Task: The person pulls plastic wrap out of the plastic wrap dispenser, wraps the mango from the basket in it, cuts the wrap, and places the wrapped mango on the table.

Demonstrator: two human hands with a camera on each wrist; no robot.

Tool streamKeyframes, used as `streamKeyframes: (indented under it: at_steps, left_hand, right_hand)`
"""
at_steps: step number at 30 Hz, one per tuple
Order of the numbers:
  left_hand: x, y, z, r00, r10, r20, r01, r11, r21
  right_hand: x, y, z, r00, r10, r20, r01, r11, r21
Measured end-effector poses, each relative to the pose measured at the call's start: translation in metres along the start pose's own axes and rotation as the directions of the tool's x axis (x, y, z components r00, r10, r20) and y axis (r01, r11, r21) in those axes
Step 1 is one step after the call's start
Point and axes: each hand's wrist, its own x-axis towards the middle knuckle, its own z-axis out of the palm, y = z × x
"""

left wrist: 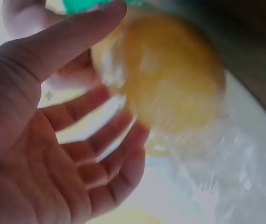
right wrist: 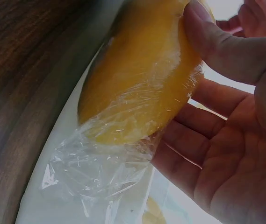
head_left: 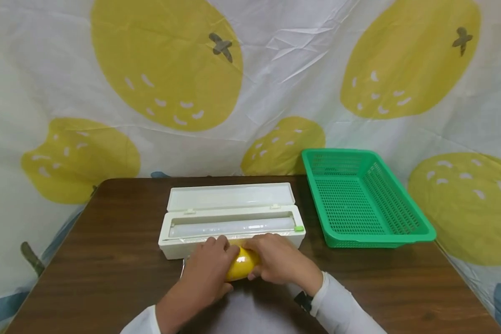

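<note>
A smooth yellow mango (head_left: 243, 263) is between both hands, in front of a white cling film dispenser (head_left: 167, 249). Clear film (right wrist: 95, 170) covers part of the fruit and trails crumpled from its end in the right wrist view. My left hand (head_left: 208, 269) grips the mango from the left, with the thumb and curled fingers about it in the left wrist view. From the other side my right hand (head_left: 281, 262) holds it, thumb (right wrist: 217, 44) on the film-covered skin and fingers behind. The dispenser's lid (head_left: 229, 197) stands up, showing the film roll (head_left: 234, 227) inside.
At the right of the brown wooden table (head_left: 121, 241) stands a green plastic basket (head_left: 330, 239). A green slider (head_left: 298, 228) sits at the dispenser's right end. Below the hands lies a white surface (head_left: 244, 313). Behind hangs a fruit-printed cloth (head_left: 284, 69).
</note>
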Motion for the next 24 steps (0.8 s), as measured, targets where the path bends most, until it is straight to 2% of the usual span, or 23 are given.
streamKeyframes:
  at_steps: [3,5,9,14,16,21,24]
  left_hand:
    - [-0.002,0.007,0.011,1.000,-0.012,-0.022,0.015,0.991,0.136]
    - [-0.003,0.010,0.018,0.997,-0.009,-0.072,0.023,0.980,0.198]
    - [-0.002,0.011,0.026,0.988,0.020,-0.150,0.019,0.967,0.255]
    - [0.001,0.005,0.023,0.983,0.055,-0.177,-0.022,0.983,0.184]
    - [0.002,0.003,0.020,0.985,0.055,-0.164,-0.034,0.991,0.131]
    - [0.001,-0.003,0.010,0.995,0.051,-0.086,-0.047,0.998,0.051]
    - [0.002,-0.008,0.008,0.997,0.044,-0.068,-0.044,0.999,-0.001]
  right_hand:
    - [0.001,0.001,-0.001,1.000,-0.011,0.013,0.011,1.000,0.021]
    - [0.002,0.001,-0.001,1.000,-0.017,0.020,0.016,0.999,0.038]
    - [0.002,0.002,-0.001,0.999,-0.027,0.029,0.026,0.998,0.050]
    - [0.002,0.004,-0.002,0.999,-0.025,0.031,0.024,0.998,0.055]
    - [0.001,0.005,-0.003,0.999,-0.024,0.029,0.022,0.998,0.053]
    - [-0.001,0.001,-0.004,1.000,-0.015,0.022,0.015,1.000,0.023]
    - [-0.003,-0.006,-0.006,0.999,-0.002,-0.041,0.000,0.998,-0.058]
